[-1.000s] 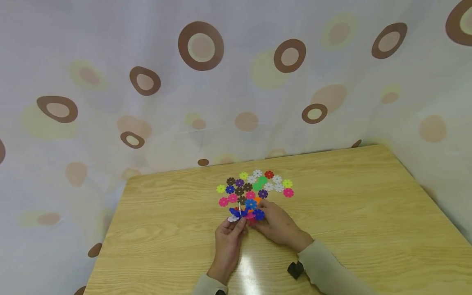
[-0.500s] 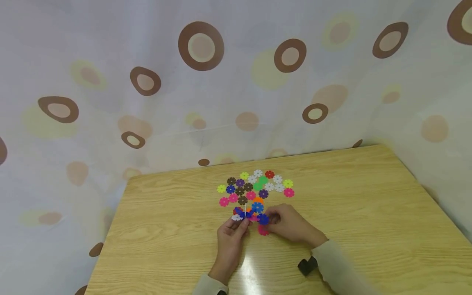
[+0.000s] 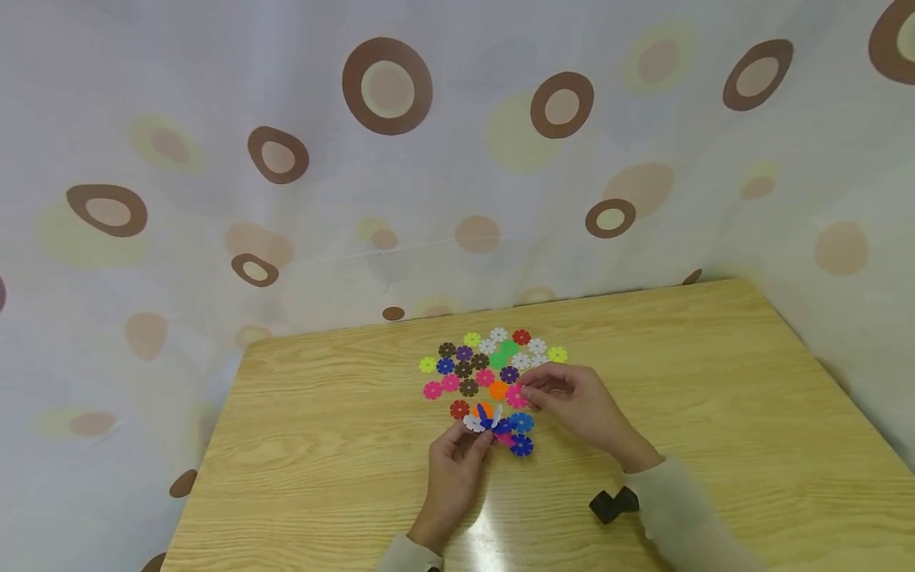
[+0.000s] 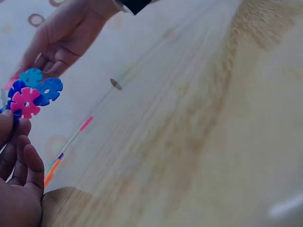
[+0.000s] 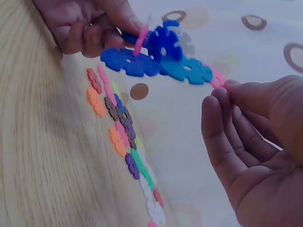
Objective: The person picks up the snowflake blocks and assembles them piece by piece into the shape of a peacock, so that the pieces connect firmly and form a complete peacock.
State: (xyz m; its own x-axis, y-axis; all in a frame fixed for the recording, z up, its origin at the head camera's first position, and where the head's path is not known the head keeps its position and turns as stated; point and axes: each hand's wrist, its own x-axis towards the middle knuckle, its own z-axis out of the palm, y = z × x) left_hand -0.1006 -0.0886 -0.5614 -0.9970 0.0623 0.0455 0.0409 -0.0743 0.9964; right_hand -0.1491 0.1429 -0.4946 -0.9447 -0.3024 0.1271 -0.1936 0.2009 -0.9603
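Observation:
My left hand pinches a cluster of slotted snowflake discs joined edge to edge, held over the front of the loose pieces. In it are dark blue discs, a light blue disc, white discs and a pink disc. Between thumb and fingertips, my right hand pinches another pink snowflake disc. In the right wrist view this disc's edge meets the light blue disc's rim; it shows nearly edge-on there, and part is hidden by the fingers.
Loose snowflake discs in several colours lie flat behind the hands, among them a red disc, an orange disc and a green disc. They rest on a wooden table, with a patterned curtain behind it.
My right hand first drew right and down, then rose with the pink disc toward the cluster's far side. The cluster in my left hand turned, bringing its blue discs to the right and nearer.

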